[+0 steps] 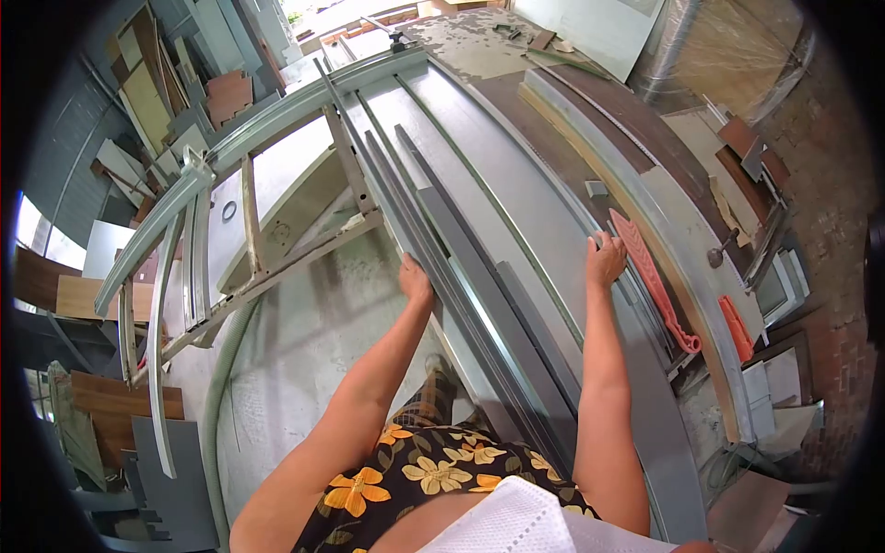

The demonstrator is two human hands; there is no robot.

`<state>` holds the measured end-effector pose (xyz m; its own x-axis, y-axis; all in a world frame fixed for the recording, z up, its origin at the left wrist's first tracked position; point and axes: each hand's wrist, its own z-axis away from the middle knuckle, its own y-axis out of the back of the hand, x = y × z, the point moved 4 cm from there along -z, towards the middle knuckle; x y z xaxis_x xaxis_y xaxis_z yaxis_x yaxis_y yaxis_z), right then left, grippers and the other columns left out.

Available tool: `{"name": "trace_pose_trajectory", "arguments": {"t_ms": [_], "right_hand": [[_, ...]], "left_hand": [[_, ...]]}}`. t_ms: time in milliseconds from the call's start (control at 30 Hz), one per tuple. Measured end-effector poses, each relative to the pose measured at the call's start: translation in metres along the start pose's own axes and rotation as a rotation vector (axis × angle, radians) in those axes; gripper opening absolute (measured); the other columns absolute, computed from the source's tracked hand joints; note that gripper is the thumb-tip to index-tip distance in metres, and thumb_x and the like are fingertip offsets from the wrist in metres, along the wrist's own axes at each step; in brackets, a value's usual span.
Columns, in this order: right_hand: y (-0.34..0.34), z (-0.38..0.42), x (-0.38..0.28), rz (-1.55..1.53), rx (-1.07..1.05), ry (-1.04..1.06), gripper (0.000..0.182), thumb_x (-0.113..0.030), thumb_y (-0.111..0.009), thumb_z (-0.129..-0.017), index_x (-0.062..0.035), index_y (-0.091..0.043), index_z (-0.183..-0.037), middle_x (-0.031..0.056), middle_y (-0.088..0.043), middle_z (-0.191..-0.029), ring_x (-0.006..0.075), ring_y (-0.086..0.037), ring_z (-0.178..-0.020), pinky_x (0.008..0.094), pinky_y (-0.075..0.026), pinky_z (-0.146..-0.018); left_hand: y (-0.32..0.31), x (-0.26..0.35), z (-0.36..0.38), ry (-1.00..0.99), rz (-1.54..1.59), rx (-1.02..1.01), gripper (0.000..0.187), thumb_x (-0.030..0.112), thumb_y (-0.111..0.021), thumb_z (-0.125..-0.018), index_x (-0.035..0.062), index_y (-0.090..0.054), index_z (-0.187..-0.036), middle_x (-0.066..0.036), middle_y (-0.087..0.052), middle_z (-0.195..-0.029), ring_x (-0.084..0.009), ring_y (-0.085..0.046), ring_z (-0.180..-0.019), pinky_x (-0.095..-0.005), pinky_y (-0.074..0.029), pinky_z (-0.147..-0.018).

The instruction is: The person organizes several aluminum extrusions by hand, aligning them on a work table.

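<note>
Hands flat on the saw table [516, 184], left hand [415, 279] gripping strips [461, 267], right hand [605, 260] at 3 o'clock, fingers spread beside push stick [650, 276], holding nothing.

Panel [479, 203] flat on surface [645, 433], strips [479, 276] along its left part; push stick [650, 276] right of panel; fence [636, 212] beyond, farther right.

Single view: head cam, worn on my head, facing forward and steeply down. Close over my arms; long saw table [516, 212] runs near to far. Fisheye edges.
</note>
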<state>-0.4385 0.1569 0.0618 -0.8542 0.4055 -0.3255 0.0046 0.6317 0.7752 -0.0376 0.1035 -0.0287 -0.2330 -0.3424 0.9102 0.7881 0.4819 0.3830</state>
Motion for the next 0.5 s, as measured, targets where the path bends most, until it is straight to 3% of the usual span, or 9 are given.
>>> {"name": "trace_pose_trajectory", "arguments": {"t_ms": [100,200,267,333,400,500], "right_hand": [[-0.003,0.002,0.002,-0.013,0.002,-0.002,0.026,-0.024,-0.073,-0.066,-0.0185,-0.064,-0.09,0.0035,-0.056,-0.087,0.0239,-0.053,-0.092,0.0385,-0.043,-0.075],[-0.003,0.005,0.007,-0.022,-0.004,-0.031,0.026,-0.024,-0.073,-0.067,-0.0184,-0.064,-0.091,0.0032,-0.056,-0.087,0.0234,-0.053,-0.092,0.0382,-0.043,-0.076],[-0.003,0.004,0.007,-0.031,-0.009,-0.04,0.026,-0.024,-0.072,-0.067,-0.0181,-0.064,-0.091,0.0031,-0.056,-0.087,0.0231,-0.053,-0.092,0.0382,-0.043,-0.076],[0.001,0.004,0.006,-0.042,0.016,-0.015,0.026,-0.024,-0.072,-0.067,-0.0174,-0.064,-0.091,0.0031,-0.055,-0.086,0.0232,-0.053,-0.091,0.0386,-0.043,-0.075],[0.0,0.004,0.005,-0.05,0.02,0.005,0.026,-0.023,-0.072,-0.067,-0.017,-0.064,-0.091,0.0032,-0.054,-0.085,0.0234,-0.053,-0.09,0.0383,-0.043,-0.074],[-0.002,0.004,0.004,-0.075,0.0,-0.014,0.026,-0.02,-0.073,-0.066,-0.0165,-0.064,-0.091,0.0034,-0.053,-0.083,0.0234,-0.054,-0.086,0.0374,-0.043,-0.072]], "left_hand": [[-0.003,-0.009,-0.004,0.018,0.055,-0.006,0.06,0.047,-0.032,-0.091,-0.0063,-0.059,-0.095,-0.024,-0.061,-0.092,-0.0401,-0.057,-0.09,-0.044,-0.041,-0.081],[0.003,-0.008,0.0,0.141,0.217,-0.118,0.058,0.044,-0.034,-0.092,-0.009,-0.053,-0.104,-0.025,-0.058,-0.101,-0.0372,-0.055,-0.097,-0.0423,-0.039,-0.086],[0.019,-0.01,-0.01,0.112,0.191,0.039,0.055,0.038,-0.039,-0.092,-0.0099,-0.041,-0.119,-0.025,-0.05,-0.116,-0.0343,-0.048,-0.109,-0.0402,-0.035,-0.094],[0.037,0.032,-0.02,-0.243,0.129,0.104,0.056,0.031,-0.044,-0.091,-0.0072,-0.029,-0.129,-0.024,-0.042,-0.126,-0.0329,-0.041,-0.116,-0.0387,-0.03,-0.099],[0.041,0.101,-0.033,-0.505,0.171,0.098,0.052,0.025,-0.047,-0.09,-0.0067,-0.032,-0.129,-0.022,-0.041,-0.127,-0.0305,-0.041,-0.118,-0.0378,-0.028,-0.101],[0.0,0.171,-0.085,-0.614,0.194,-0.081,0.046,0.023,-0.049,-0.089,-0.0061,-0.041,-0.124,-0.021,-0.045,-0.124,-0.0309,-0.043,-0.116,-0.0374,-0.03,-0.099]]}}
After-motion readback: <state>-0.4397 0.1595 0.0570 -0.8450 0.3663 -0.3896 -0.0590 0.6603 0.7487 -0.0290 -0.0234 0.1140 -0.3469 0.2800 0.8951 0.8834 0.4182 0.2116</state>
